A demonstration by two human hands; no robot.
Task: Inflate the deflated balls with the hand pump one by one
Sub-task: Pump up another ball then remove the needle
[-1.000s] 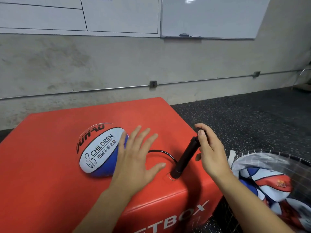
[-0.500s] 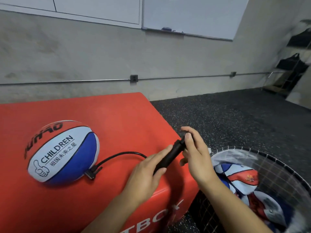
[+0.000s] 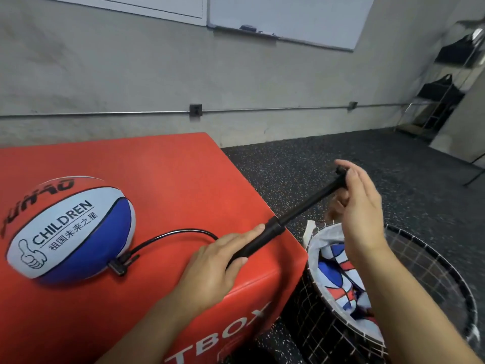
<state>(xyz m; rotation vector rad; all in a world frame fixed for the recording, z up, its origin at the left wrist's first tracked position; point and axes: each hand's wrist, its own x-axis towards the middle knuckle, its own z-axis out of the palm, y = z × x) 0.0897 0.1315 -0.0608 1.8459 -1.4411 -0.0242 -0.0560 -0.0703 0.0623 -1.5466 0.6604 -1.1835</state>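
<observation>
A red padded box, its front reading "TBOX", carries one flattened red, white and blue ball printed "CHILDREN" with Chinese characters and a thumbs-up. Beside the box, a wire basket holds more limp balls, too bunched to count. One black hand pump is hosed to the ball; the left hand grips its barrel, and the right hand fingers curl round the extended handle.

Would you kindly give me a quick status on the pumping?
Left hand grips pump barrel, right hand holds handle. Hose plugged into ball. Nothing in the way.
</observation>
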